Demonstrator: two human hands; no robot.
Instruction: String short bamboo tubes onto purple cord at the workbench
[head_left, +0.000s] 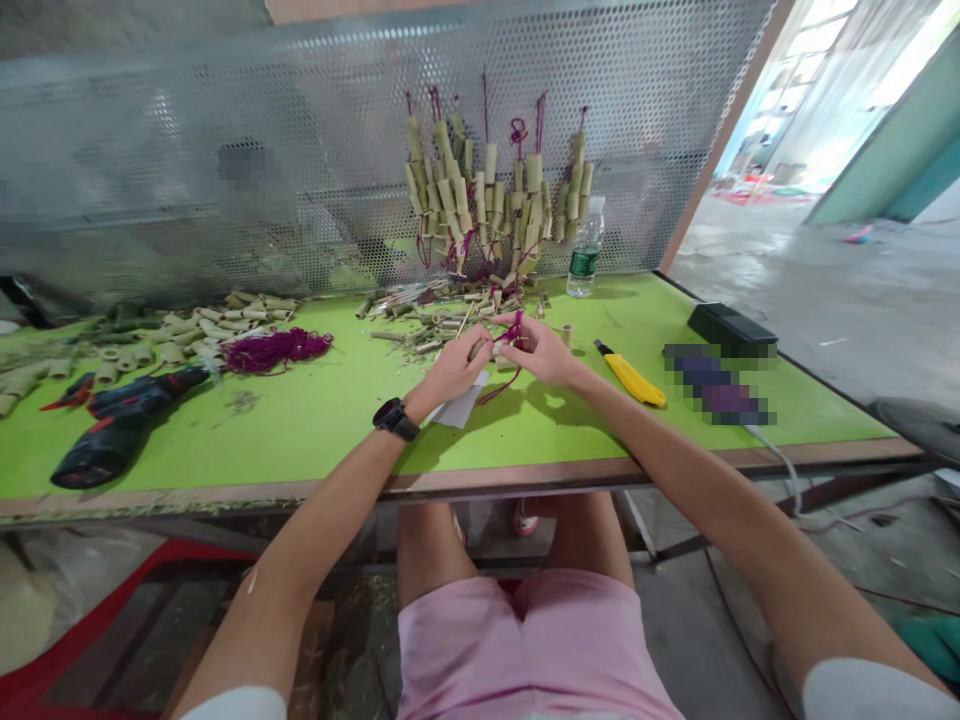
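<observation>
Curling, thin and deep purple, the cord (518, 321) is pinched in the right hand (546, 352) and seemingly the left hand (455, 364).

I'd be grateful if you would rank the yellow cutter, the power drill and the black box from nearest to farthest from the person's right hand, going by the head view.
From the right hand:
1. Yellow cutter, just to its right.
2. Black box, farther right, past the cutter.
3. Power drill, far over on the left side.
</observation>
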